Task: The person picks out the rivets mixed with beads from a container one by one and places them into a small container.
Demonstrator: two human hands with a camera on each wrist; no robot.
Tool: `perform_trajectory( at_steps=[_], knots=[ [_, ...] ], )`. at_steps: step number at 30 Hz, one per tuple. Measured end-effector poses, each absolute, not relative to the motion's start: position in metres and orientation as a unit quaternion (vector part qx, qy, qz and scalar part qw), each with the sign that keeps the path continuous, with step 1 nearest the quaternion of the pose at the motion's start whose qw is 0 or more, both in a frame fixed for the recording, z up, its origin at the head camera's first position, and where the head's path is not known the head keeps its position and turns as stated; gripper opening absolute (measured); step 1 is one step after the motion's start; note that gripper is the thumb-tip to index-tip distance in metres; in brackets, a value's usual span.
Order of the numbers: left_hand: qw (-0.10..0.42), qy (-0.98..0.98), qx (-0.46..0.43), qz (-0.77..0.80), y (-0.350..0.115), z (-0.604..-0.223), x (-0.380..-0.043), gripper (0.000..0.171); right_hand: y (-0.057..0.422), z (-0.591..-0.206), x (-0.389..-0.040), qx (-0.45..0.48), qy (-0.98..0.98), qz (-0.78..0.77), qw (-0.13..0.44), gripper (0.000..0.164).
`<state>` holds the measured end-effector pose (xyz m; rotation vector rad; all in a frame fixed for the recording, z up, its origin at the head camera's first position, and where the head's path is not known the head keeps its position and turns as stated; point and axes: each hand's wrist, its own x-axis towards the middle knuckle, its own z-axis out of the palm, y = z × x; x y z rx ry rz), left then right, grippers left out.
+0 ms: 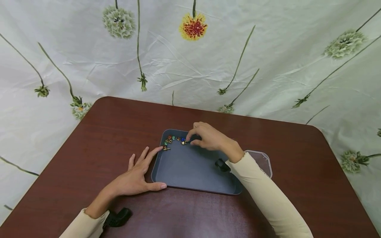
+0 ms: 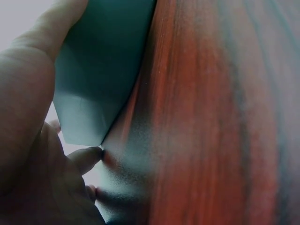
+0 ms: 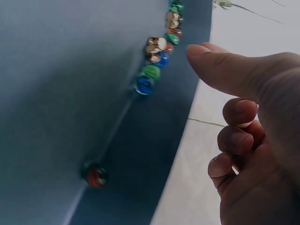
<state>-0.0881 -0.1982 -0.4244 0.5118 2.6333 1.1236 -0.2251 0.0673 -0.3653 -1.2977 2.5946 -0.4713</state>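
A grey-blue tray [image 1: 190, 168] lies on the table. Along its far left edge and corner sit several glass marbles [image 3: 145, 85] in blue, green and orange, among small gold-coloured metal pieces [image 3: 155, 44]; their exact kind is unclear. One dark marble with an orange swirl [image 3: 95, 175] lies apart from the row. My left hand [image 1: 134, 178] rests at the tray's left side, fingers spread, thumb at the near rim and index finger at the left rim. Over the far edge, my right hand [image 1: 209, 137] hovers beside the marbles, fingers loosely bent, with nothing visible between thumb and index finger.
A clear plastic container [image 1: 262, 162] stands right of the tray, partly hidden by the right sleeve [image 1: 268, 195]. The brown wooden table [image 1: 119, 119] ends at a flower-patterned cloth [image 1: 178, 66] behind it.
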Motion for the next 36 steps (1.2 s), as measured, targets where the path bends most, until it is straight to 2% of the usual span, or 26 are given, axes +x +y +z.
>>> perform_trajectory(
  at_steps=[10,36],
  knots=[
    [0.118,0.899,0.174,0.383,-0.198,-0.424,-0.087,0.106,0.056,-0.384,-0.231,-0.435,0.881,-0.165,0.091,0.014],
    [0.113,0.901,0.178,0.379,-0.199,-0.425,-0.088,0.103,0.044,-0.395,-0.231,-0.404,0.898,-0.151,0.080,0.014]
  ],
)
